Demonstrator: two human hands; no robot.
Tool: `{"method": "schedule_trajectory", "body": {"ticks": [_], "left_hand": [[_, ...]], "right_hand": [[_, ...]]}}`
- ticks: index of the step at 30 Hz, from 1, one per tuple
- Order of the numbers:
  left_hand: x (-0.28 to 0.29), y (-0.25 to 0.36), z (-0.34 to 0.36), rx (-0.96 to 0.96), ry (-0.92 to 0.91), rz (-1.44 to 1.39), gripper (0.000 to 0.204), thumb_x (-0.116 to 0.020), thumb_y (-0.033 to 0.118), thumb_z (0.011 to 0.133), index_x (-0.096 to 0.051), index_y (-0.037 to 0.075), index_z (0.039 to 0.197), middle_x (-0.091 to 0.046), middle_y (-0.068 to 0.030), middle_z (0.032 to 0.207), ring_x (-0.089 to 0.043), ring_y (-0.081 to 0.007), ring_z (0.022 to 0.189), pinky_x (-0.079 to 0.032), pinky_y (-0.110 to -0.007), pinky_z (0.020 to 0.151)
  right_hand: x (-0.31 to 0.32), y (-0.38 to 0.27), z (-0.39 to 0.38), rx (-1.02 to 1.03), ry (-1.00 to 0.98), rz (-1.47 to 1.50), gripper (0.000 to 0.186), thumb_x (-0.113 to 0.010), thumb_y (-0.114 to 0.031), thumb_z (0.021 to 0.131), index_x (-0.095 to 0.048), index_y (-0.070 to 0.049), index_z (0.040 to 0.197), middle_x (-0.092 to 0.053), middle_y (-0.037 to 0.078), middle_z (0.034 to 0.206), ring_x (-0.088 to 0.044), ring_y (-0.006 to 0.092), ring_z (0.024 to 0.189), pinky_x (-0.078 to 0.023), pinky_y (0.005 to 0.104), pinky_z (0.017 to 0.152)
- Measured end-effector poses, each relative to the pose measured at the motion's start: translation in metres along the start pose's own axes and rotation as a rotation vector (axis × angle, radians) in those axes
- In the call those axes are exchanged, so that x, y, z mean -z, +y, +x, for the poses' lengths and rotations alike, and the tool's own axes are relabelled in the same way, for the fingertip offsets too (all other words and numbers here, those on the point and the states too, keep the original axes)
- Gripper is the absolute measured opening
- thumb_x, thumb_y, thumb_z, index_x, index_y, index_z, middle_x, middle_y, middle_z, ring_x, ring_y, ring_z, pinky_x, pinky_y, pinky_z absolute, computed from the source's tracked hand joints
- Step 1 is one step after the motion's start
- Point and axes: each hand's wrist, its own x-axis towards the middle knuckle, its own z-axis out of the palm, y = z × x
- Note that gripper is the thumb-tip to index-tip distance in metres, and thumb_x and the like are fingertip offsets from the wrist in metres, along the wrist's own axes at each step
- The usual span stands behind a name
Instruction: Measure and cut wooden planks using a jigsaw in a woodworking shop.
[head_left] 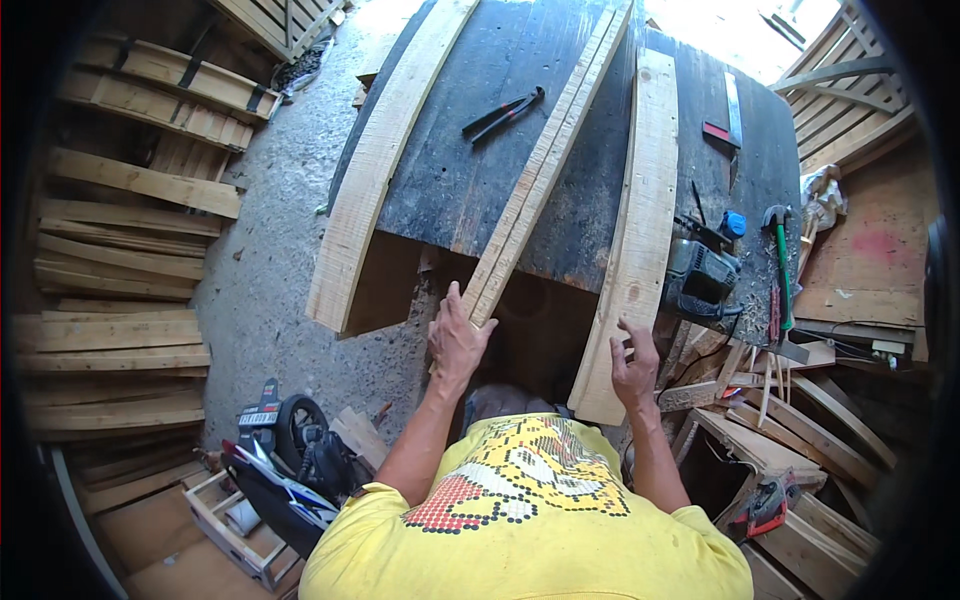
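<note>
My left hand (458,338) is closed round the near end of a narrow wooden plank (545,165), which stands on edge and slants across the dark worktable (430,185). Beside the near end of a wider wooden board (643,190), my right hand (636,368) has its fingers apart and slightly bent; whether it touches the board I cannot tell. Another wide board (385,160) lies along the table's left side. The near ends of all three pieces stick out past the front edge. Between the left board and the narrow plank lie black-handled pincers (503,115).
On the table's right are a try square (730,125), a dark power tool (703,272) and a green-handled hammer (778,265). Stacked planks (125,250) line the left side. A motorbike (295,440) stands at lower left. Scrap wood (800,420) and a red-handled saw (765,505) lie at lower right.
</note>
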Motion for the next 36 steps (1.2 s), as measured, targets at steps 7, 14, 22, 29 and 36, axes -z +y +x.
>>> {"method": "schedule_trajectory", "body": {"ticks": [7,14,22,29,36], "left_hand": [[0.005,-0.009,-0.058,0.138,0.081,-0.035,0.098,-0.094,0.028,0.07,-0.042,0.0,0.148,-0.061,-0.0265,0.136,-0.061,-0.0453,0.122,-0.05,-0.049,0.102],[0.001,-0.013,-0.086,0.132,0.222,0.086,0.094,-0.092,0.029,0.073,-0.043,0.001,0.148,-0.053,-0.0244,0.141,-0.049,-0.0437,0.133,-0.038,-0.054,0.113],[0.007,-0.038,-0.063,0.089,0.091,-0.003,0.101,-0.092,0.041,0.071,-0.042,0.002,0.15,-0.052,-0.0239,0.143,-0.048,-0.044,0.135,-0.038,-0.055,0.111],[0.013,-0.053,-0.085,0.061,0.036,0.039,0.108,-0.092,0.047,0.069,-0.038,0.003,0.152,-0.053,-0.024,0.143,-0.05,-0.0439,0.134,-0.038,-0.056,0.109],[0.015,-0.051,-0.129,0.289,0.091,0.022,0.109,-0.093,0.045,0.068,-0.038,0.003,0.152,-0.056,-0.0246,0.138,-0.051,-0.0445,0.129,-0.039,-0.054,0.11]], "right_hand": [[0.061,0.052,0.03,0.108,-0.02,-0.014,0.029,-0.068,-0.007,0.095,-0.064,-0.003,0.123,-0.066,0.015,0.096,-0.067,0.0264,0.077,-0.054,0.036,0.068],[0.114,0.064,0.049,0.111,0.008,-0.118,0.026,-0.069,-0.005,0.093,-0.066,-0.003,0.119,-0.067,0.014,0.094,-0.067,0.0282,0.077,-0.054,0.0387,0.068],[0.108,0.062,0.002,0.079,0.141,-0.204,0.02,-0.07,-0.006,0.093,-0.069,-0.001,0.112,-0.069,0.015,0.094,-0.068,0.0274,0.078,-0.054,0.0377,0.071],[0.095,0.062,-0.002,-0.014,0.079,-0.184,0.017,-0.07,-0.007,0.093,-0.069,-0.003,0.11,-0.067,0.014,0.091,-0.065,0.0262,0.072,-0.052,0.0373,0.067],[0.068,0.05,0.076,0.254,-0.041,-0.129,0.015,-0.069,-0.006,0.095,-0.068,0.0,0.109,-0.067,0.013,0.085,-0.062,0.0203,0.065,-0.051,0.0339,0.062]]}}
